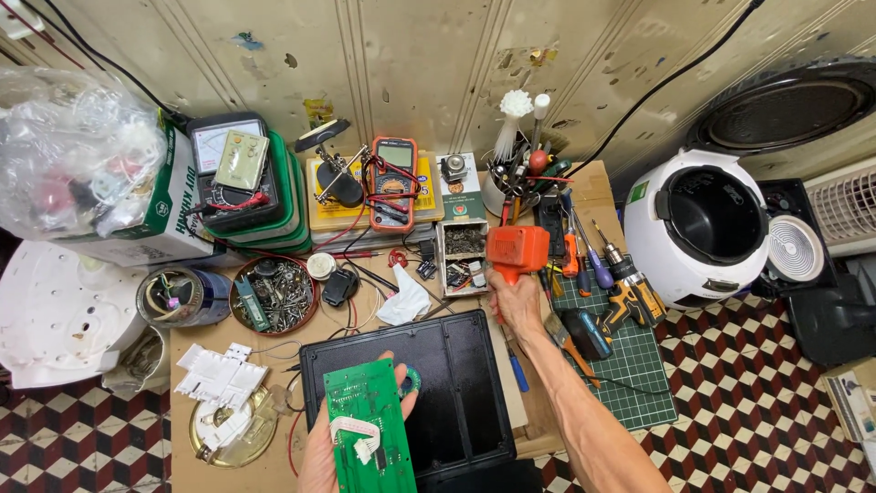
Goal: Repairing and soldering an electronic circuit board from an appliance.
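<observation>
Cluttered bench — left hand (321, 456) grips circuit board (370, 427), right hand (516, 299) orange tool (516, 249), handle hidden.

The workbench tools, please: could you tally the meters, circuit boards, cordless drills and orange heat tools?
Meters: 2, analog and digital multimeter
Green circuit board, in left hand: 1
Cordless drill: 1
Orange heat tool, in right hand: 1
Total: 5

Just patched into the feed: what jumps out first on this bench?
The right hand grips a bright orange soldering gun at the centre of the bench, above a black tray. Low in the middle, the left hand holds up a green circuit board. At the right, on the checkered floor, stands a white rice cooker with its lid open.
</observation>
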